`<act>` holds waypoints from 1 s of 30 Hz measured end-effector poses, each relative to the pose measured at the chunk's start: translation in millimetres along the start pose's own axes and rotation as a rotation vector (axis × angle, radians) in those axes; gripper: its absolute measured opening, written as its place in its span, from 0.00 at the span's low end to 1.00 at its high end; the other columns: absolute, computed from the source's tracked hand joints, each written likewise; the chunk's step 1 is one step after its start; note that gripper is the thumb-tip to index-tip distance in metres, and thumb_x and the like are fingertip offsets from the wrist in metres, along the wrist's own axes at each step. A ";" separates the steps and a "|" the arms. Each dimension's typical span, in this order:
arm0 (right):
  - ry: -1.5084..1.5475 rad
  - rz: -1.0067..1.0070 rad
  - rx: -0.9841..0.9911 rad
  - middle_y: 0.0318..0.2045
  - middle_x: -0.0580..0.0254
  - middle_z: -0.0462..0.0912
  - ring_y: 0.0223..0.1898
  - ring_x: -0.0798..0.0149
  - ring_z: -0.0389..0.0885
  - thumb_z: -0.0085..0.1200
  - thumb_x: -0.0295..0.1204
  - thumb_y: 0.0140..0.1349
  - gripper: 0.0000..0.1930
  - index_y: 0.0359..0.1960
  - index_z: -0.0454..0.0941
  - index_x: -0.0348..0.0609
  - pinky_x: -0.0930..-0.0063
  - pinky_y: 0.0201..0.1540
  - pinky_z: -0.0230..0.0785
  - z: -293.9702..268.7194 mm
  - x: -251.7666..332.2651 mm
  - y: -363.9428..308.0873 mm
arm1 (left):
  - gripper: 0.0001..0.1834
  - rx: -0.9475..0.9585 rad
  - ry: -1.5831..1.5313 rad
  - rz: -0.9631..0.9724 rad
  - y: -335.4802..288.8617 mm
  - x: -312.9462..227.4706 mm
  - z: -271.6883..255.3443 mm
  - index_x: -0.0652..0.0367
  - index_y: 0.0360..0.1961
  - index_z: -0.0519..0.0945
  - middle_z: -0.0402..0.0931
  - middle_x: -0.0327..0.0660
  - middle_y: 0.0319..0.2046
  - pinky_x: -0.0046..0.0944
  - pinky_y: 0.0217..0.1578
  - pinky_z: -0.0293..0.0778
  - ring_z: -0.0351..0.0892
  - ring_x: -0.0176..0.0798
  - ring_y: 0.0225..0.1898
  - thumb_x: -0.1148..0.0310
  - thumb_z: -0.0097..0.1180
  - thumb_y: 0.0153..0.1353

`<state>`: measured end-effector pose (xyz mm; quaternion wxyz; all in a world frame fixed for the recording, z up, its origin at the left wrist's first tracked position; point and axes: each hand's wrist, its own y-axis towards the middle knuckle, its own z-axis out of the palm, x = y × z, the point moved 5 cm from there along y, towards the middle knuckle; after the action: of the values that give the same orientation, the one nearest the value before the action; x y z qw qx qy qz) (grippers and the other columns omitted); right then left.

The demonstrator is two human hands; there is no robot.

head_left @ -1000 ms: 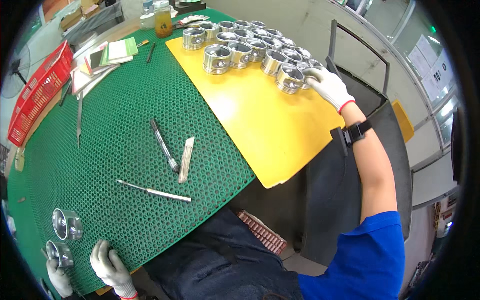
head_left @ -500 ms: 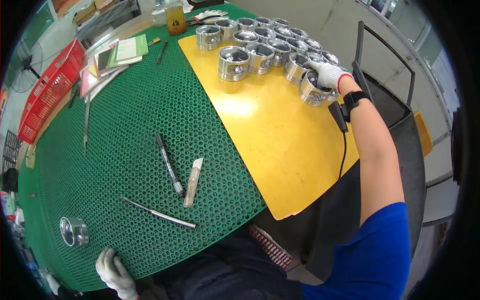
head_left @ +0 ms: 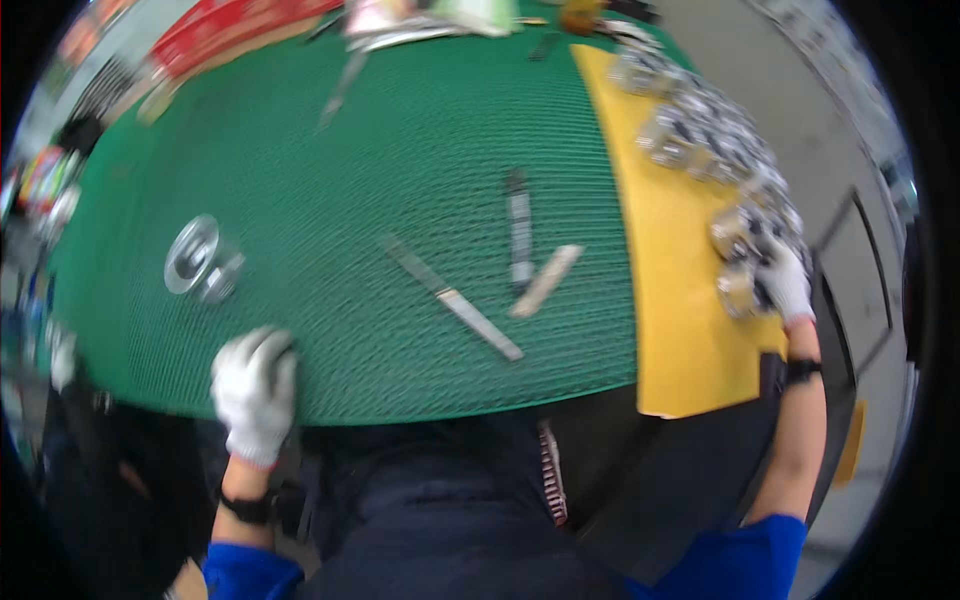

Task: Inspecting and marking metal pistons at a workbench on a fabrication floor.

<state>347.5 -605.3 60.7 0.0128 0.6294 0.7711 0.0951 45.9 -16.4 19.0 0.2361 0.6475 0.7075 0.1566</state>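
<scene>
My right hand (head_left: 786, 279), in a white knit glove, is at the near end of a cluster of silver metal pistons (head_left: 712, 135). Its fingers reach the nearest piston (head_left: 738, 290), but blur hides whether they grip it. A yellow sheet (head_left: 683, 330) lies under the pistons. On the left, my gloved left hand (head_left: 255, 385) rests at the near edge of the green mat (head_left: 420, 150), fingers loosely bent and holding nothing visible. Just beyond it a single piston (head_left: 218, 278) stands apart from the others.
Mid-mat lie a black marker (head_left: 520, 235), a pale flat cutter (head_left: 548, 282) and a slim silver tool (head_left: 478, 322). Farther back are a long thin metal tool (head_left: 345, 90), papers (head_left: 415, 35) and a red crate (head_left: 235, 35). A dark chair frame (head_left: 857, 270) stands right of the table.
The view has swung left and blurred, so the table appears shifted rightward. My right hand stays by the same pistons. More of my left forearm shows.
</scene>
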 end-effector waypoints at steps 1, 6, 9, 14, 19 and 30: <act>0.072 0.018 -0.027 0.46 0.51 0.82 0.47 0.53 0.81 0.55 0.19 0.50 0.20 0.48 0.79 0.40 0.67 0.52 0.71 0.8 7.6 -5.3 | 0.13 -0.004 -0.008 -0.020 -0.9 -2.5 -2.2 0.56 0.39 0.81 0.81 0.43 0.39 0.46 0.46 0.72 0.78 0.49 0.42 0.74 0.63 0.49; 0.102 -0.198 -0.029 0.57 0.47 0.75 0.53 0.53 0.79 0.54 0.11 0.43 0.22 0.42 0.81 0.42 0.67 0.53 0.73 -28.8 116.3 -43.5 | 0.14 -0.038 -0.088 0.033 -2.3 3.5 -1.0 0.53 0.39 0.81 0.80 0.38 0.39 0.43 0.43 0.72 0.78 0.45 0.39 0.70 0.65 0.49; 0.145 -0.571 0.003 0.53 0.48 0.77 0.50 0.50 0.80 0.57 0.12 0.41 0.21 0.40 0.81 0.42 0.66 0.50 0.73 -44.7 243.5 -64.7 | 0.15 -0.073 -0.147 0.046 -6.1 6.4 -6.2 0.53 0.40 0.81 0.80 0.38 0.39 0.43 0.44 0.73 0.79 0.44 0.39 0.70 0.64 0.49; 0.123 -0.969 0.088 0.43 0.60 0.80 0.40 0.52 0.81 0.57 0.24 0.49 0.13 0.38 0.81 0.55 0.65 0.41 0.75 -30.9 425.3 -84.3 | 0.14 -0.132 -0.333 -0.003 -24.8 23.4 -25.2 0.58 0.38 0.82 0.82 0.43 0.38 0.44 0.45 0.74 0.80 0.49 0.41 0.77 0.61 0.47; 0.204 -1.241 0.133 0.31 0.60 0.79 0.32 0.59 0.81 0.52 0.32 0.57 0.07 0.33 0.82 0.50 0.66 0.32 0.72 13.7 528.0 -82.4 | 0.15 -0.173 -0.300 -0.047 -70.0 44.9 -54.1 0.61 0.38 0.82 0.81 0.46 0.39 0.45 0.49 0.74 0.80 0.50 0.42 0.79 0.60 0.46; 0.248 -0.872 -0.136 0.32 0.62 0.79 0.34 0.56 0.81 0.53 0.33 0.61 0.15 0.50 0.77 0.60 0.65 0.38 0.74 10.9 480.3 -51.0 | 0.16 -0.072 -0.237 -0.135 -84.9 61.0 -76.3 0.57 0.38 0.83 0.81 0.43 0.40 0.48 0.50 0.73 0.79 0.51 0.43 0.77 0.62 0.45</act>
<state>200.1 -146.1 89.7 0.0003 0.2276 0.9517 0.2058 -69.7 40.9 30.3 0.3509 0.6035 0.7106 0.0881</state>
